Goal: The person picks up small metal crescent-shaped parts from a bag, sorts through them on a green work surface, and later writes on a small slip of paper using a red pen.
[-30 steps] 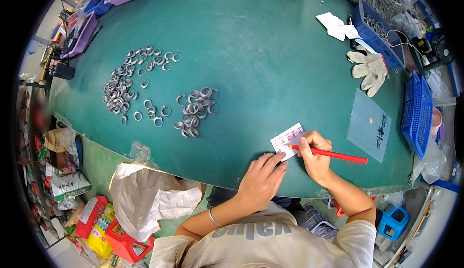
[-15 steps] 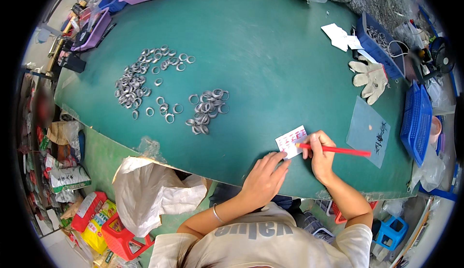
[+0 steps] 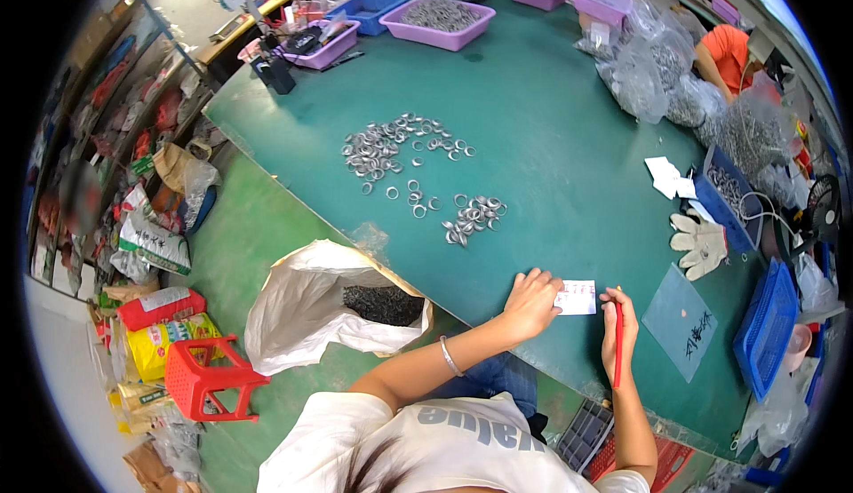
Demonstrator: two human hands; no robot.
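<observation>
A: What is the right hand (image 3: 619,324) holding?

B: A slim, straight red pencil (image 3: 618,360). The grip is closed around it, and one end points toward twelve o'clock.

A: And the left hand (image 3: 530,305)?

B: Its fingertips touch the nine o'clock edge of the white card (image 3: 577,298); whether that grip pinches it, I can't tell. The card, a flat rectangle marked in red, lies on the smooth green worktop (image 3: 551,138) between the hands.

A: What's around the card?

B: Toward ten o'clock, dull grey, metallic-looking rings (image 3: 476,218), round and hollow, heaped and scattered. At two, an off-white cloth glove (image 3: 699,244), fingers spread. Just past three, a thin bluish sheet (image 3: 680,320) with dark strokes. Toward nine, beyond the worktop's edge, a creased white sack (image 3: 298,302) gapes over dark, grainy contents.
</observation>
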